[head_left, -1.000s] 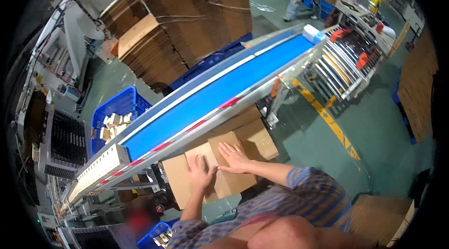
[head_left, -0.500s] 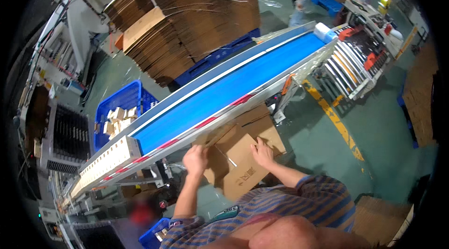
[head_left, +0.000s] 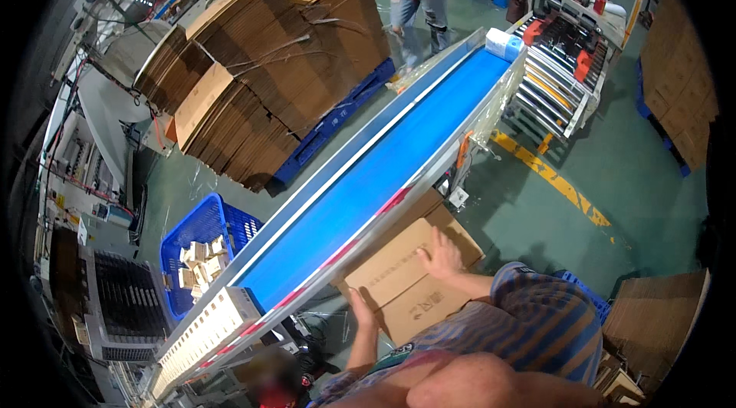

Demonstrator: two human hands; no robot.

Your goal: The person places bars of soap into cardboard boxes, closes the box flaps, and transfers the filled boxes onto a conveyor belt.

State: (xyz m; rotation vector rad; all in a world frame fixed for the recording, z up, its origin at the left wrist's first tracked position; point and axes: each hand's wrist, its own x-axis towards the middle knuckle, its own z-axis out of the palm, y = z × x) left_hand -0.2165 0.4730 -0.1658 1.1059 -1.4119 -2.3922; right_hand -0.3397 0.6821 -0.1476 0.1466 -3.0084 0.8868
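A brown cardboard box (head_left: pixel 395 258) lies in front of me, on the near side of the conveyor, with its top flaps folded down to meet in a seam. My right hand (head_left: pixel 443 256) rests on the top with fingers spread. Against the left edge of the box is my left hand (head_left: pixel 363 311), its fingers stretched along the cardboard. The underside of the box and what supports it are hidden.
A blue conveyor belt (head_left: pixel 360 178) slants past the box, carrying a row of pale cartons (head_left: pixel 211 331) and a white-and-blue pack (head_left: pixel 502 45). Beyond stand a blue crate (head_left: pixel 222 213), stacked flat cardboard (head_left: pixel 268 78) and another person (head_left: pixel 418 6). Rollers (head_left: pixel 540 86) stand far right.
The box flaps have come down flat. My left hand has left the flap for the left edge; my right hand has flattened on top. The view has turned, and the other person shows more.
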